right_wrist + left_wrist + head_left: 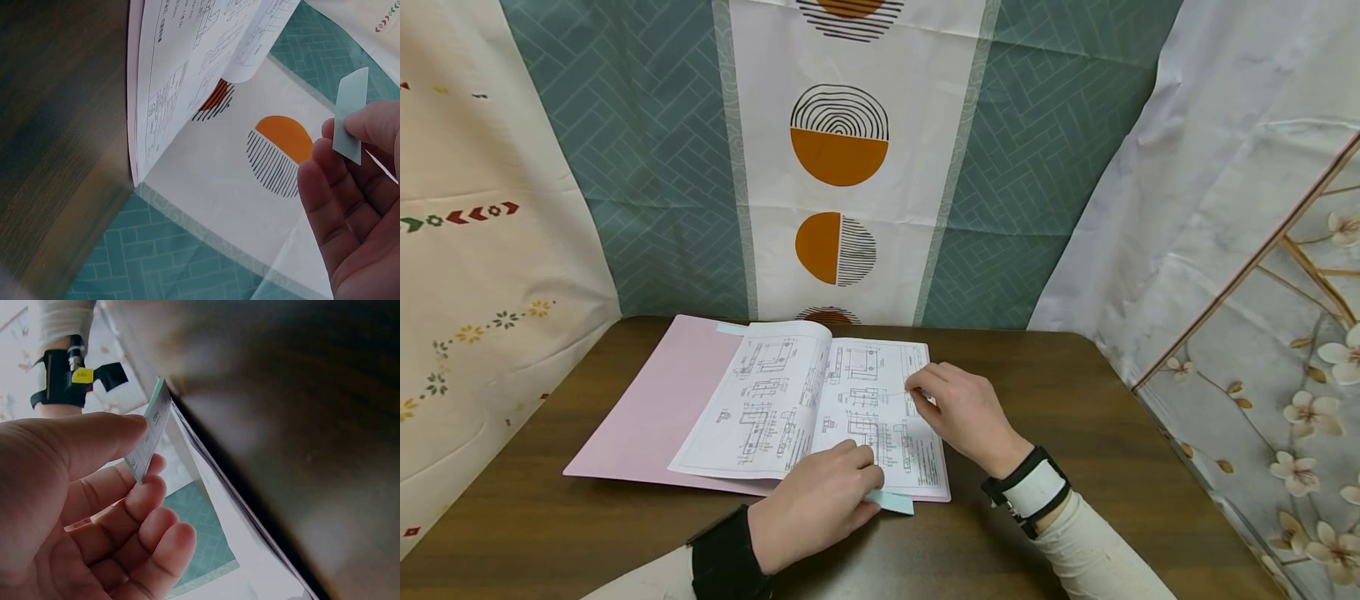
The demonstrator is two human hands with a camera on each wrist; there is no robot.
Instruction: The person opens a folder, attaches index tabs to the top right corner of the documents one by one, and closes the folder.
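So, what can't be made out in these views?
Head: lettering on the white booklet with black line drawings, too small.
Head: part of the booklet's lower edge, hidden by the left hand.
Left wrist: print on the green-edged paper strip, too small and angled.
Right wrist: far face of the pale green paper slip, turned away.

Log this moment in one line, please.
left hand: pinches green strip | right hand: pinches second strip | booklet: open
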